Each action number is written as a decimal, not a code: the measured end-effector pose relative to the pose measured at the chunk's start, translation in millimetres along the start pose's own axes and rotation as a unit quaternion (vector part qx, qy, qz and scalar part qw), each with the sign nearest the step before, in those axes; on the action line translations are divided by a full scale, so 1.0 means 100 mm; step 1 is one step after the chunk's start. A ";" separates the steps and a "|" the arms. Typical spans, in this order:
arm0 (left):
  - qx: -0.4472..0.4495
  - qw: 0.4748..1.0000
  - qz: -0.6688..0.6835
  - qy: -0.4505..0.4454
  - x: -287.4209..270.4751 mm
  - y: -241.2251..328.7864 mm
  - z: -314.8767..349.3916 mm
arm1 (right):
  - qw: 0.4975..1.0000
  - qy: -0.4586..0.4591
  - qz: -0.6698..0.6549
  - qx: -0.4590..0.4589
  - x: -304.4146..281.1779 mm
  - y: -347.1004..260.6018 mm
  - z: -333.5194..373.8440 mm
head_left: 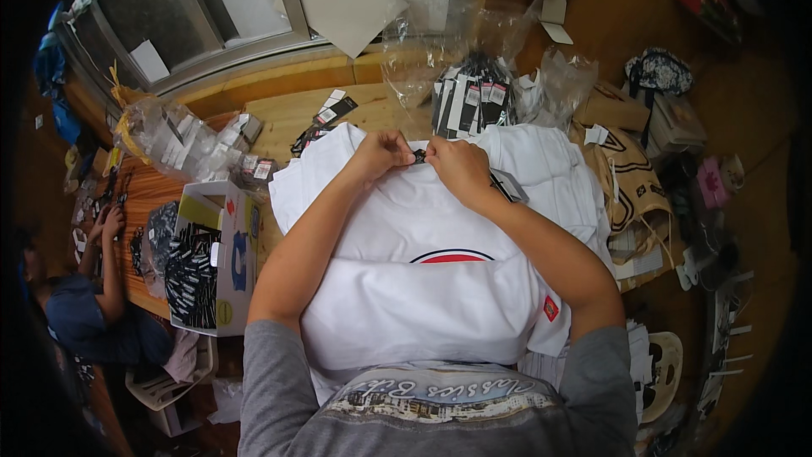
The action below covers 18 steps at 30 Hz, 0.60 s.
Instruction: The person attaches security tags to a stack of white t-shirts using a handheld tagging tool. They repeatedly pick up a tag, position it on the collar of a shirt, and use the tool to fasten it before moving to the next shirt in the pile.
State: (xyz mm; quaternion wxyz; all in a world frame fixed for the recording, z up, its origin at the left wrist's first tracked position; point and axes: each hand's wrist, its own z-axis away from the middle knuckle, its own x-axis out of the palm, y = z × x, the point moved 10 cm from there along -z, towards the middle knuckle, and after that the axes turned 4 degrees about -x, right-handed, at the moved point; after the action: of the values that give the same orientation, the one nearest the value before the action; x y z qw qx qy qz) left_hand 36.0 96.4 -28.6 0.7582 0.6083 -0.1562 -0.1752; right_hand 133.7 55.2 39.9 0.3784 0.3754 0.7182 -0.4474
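A stack of white shirts (397, 313) lies in front of me, the top one showing a red and navy round print and a small red side label. At its collar, a small dark neck label (419, 156) sits between my two hands. My left hand (382, 155) is closed in a pinch at the label's left side. Opposite it, my right hand (461, 167) pinches the collar at the label's right side. A black and white hang tag (507, 187) lies by my right wrist. The fingertips partly hide what they grip.
Behind the shirts are a pile of hang tags (474, 97) and clear plastic bags (440, 34). To the left, an open carton (228, 271) holds many black tags. A brown paper bag (622, 178) stands right. Another person (97, 313) works at far left.
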 end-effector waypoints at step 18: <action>0.128 0.987 -0.079 0.049 0.03 0.12 0.04 | 0.796 -0.150 -0.528 0.255 0.67 0.14 0.32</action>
State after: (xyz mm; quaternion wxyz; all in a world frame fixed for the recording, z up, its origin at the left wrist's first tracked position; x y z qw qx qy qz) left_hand 37.5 93.7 -16.1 0.6645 0.7187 -0.0910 -0.1832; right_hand 123.8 43.8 -34.3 0.0766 -0.0509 0.5991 -0.7953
